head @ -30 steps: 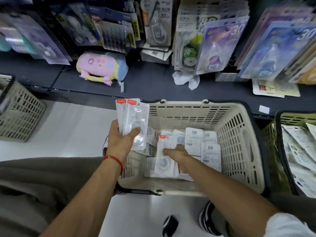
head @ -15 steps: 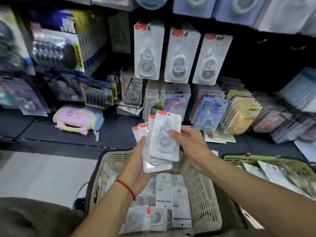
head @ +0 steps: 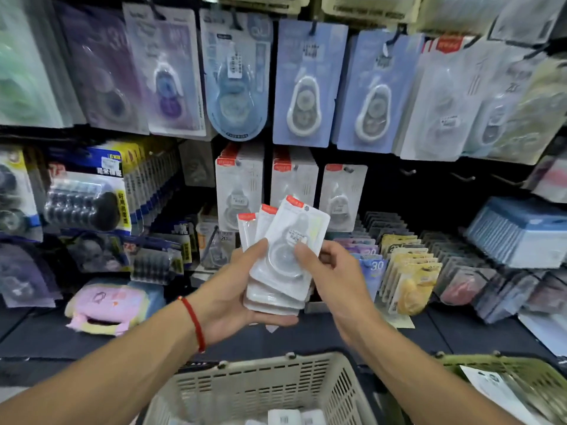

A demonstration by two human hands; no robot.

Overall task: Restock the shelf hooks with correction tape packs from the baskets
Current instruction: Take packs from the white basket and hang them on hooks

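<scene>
Both hands grip fanned packs before hanging packs, above basket

Dark shelf ledge under crowded, seemingly dark backboard

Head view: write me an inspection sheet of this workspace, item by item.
Surface: dark shelf ledge below the hooks.
Job's things: fanned stack of correction tape packs; matching packs on hooks; beige basket holds more.
Clutter: pink pouch on the ledge.
Grippers: left hand holds the stack; right hand pinches the front pack.
Cables: nothing seen.
Surroundings: green basket at right; bare hooks.
</scene>
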